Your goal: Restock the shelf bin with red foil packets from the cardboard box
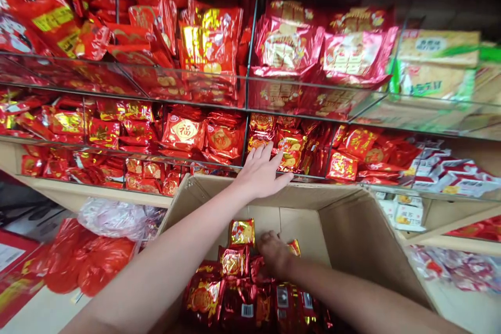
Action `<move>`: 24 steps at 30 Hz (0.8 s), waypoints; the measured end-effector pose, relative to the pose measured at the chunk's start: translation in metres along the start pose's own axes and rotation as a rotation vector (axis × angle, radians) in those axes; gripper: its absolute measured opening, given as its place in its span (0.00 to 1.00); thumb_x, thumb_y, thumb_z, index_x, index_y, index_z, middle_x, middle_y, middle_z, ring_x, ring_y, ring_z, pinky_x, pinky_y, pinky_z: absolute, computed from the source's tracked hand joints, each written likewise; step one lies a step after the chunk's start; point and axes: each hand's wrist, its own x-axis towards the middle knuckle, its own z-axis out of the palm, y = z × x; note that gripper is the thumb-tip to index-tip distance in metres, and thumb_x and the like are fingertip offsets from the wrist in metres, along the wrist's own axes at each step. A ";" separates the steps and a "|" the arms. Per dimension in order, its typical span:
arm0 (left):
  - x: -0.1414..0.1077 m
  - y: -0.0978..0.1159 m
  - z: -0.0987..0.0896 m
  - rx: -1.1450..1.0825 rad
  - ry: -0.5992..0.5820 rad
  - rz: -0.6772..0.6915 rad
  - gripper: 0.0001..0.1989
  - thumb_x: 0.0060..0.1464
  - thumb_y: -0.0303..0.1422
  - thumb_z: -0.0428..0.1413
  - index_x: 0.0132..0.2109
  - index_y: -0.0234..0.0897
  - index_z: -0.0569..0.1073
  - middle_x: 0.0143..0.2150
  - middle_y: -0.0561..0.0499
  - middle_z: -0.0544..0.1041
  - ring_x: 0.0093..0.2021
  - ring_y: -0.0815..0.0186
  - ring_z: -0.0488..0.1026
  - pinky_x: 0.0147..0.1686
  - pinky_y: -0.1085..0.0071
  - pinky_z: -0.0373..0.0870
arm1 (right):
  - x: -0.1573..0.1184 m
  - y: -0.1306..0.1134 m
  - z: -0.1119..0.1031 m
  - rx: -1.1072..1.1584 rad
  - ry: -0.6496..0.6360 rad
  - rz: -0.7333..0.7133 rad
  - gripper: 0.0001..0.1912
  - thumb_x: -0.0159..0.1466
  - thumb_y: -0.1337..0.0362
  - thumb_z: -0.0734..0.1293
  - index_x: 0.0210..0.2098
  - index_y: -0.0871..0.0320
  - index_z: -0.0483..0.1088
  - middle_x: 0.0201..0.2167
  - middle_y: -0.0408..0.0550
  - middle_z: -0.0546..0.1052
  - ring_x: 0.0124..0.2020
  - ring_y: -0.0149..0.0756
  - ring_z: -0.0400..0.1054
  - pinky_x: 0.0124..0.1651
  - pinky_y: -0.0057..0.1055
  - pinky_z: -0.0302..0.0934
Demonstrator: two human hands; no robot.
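Observation:
My left hand (263,171) is spread with its fingers apart at the shelf's front edge, its fingertips over red and gold snack packets (291,147) in the lower row. Below it, my right hand (274,253) reaches down inside an open cardboard box (352,229). Its fingers are curled at a small packet among the red packets (234,261) there, but shadow and blur hide what they hold, if anything. Another packet's yellow corner shows just beyond that hand. Shiny red packets cover the near part of the box bottom.
Clear dividers split the shelves of red packets (211,42), pink packs (352,55) and green-edged packs (436,65). Red plastic bags (104,263) lie left of the box. White packs (407,212) stand on its right. The box's flaps rise against the lower shelf.

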 end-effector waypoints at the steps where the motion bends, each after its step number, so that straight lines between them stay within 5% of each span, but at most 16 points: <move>1: 0.000 0.000 0.000 -0.004 0.008 -0.001 0.33 0.52 0.52 0.38 0.60 0.38 0.52 0.64 0.45 0.43 0.62 0.52 0.40 0.58 0.56 0.41 | 0.000 -0.001 -0.001 0.015 -0.014 -0.007 0.30 0.43 0.53 0.72 0.43 0.64 0.70 0.45 0.60 0.68 0.48 0.50 0.57 0.50 0.46 0.52; 5: -0.003 -0.003 0.000 -0.042 0.046 0.011 0.31 0.52 0.52 0.39 0.58 0.41 0.55 0.64 0.45 0.43 0.62 0.53 0.40 0.58 0.54 0.43 | -0.012 -0.004 -0.017 0.056 -0.061 -0.023 0.22 0.45 0.59 0.72 0.38 0.62 0.72 0.37 0.57 0.73 0.45 0.48 0.61 0.50 0.48 0.51; 9: -0.002 -0.007 0.002 -0.132 0.145 0.038 0.28 0.53 0.48 0.42 0.56 0.39 0.59 0.62 0.43 0.49 0.62 0.53 0.42 0.57 0.54 0.45 | -0.044 0.000 -0.055 0.047 0.074 -0.083 0.13 0.45 0.65 0.72 0.31 0.61 0.72 0.30 0.53 0.74 0.38 0.42 0.66 0.39 0.33 0.59; 11: -0.001 -0.009 0.001 -0.242 0.261 0.093 0.22 0.55 0.43 0.43 0.53 0.37 0.64 0.59 0.43 0.57 0.61 0.57 0.47 0.57 0.56 0.47 | -0.067 0.010 -0.079 0.061 0.272 -0.126 0.07 0.47 0.68 0.70 0.28 0.60 0.70 0.27 0.49 0.73 0.33 0.37 0.65 0.33 0.28 0.58; 15: -0.008 -0.005 -0.009 -0.711 0.424 0.125 0.15 0.56 0.35 0.43 0.45 0.36 0.69 0.46 0.46 0.71 0.48 0.65 0.66 0.50 0.63 0.61 | -0.108 0.037 -0.116 0.119 0.937 -0.380 0.05 0.55 0.74 0.62 0.26 0.59 0.62 0.30 0.47 0.71 0.32 0.33 0.62 0.34 0.29 0.56; 18: -0.024 0.007 -0.020 -1.086 0.166 -0.071 0.20 0.56 0.42 0.42 0.47 0.36 0.68 0.41 0.45 0.73 0.38 0.65 0.71 0.34 0.68 0.69 | -0.120 0.052 -0.122 0.059 1.317 -0.471 0.08 0.56 0.78 0.59 0.29 0.59 0.61 0.37 0.49 0.70 0.36 0.33 0.61 0.38 0.32 0.57; 21: -0.041 0.019 -0.028 -1.402 -0.143 -0.212 0.23 0.53 0.46 0.46 0.51 0.37 0.63 0.38 0.46 0.74 0.32 0.66 0.72 0.26 0.72 0.69 | -0.118 0.059 -0.114 -0.035 1.416 -0.492 0.09 0.55 0.78 0.61 0.31 0.59 0.62 0.38 0.49 0.70 0.37 0.34 0.60 0.37 0.33 0.57; 24: -0.050 0.026 -0.029 -1.675 -0.082 -0.271 0.29 0.45 0.38 0.58 0.54 0.40 0.58 0.42 0.47 0.72 0.35 0.67 0.72 0.34 0.70 0.70 | -0.110 0.059 -0.102 0.037 1.398 -0.438 0.08 0.56 0.77 0.61 0.30 0.58 0.63 0.38 0.49 0.67 0.38 0.34 0.60 0.37 0.32 0.58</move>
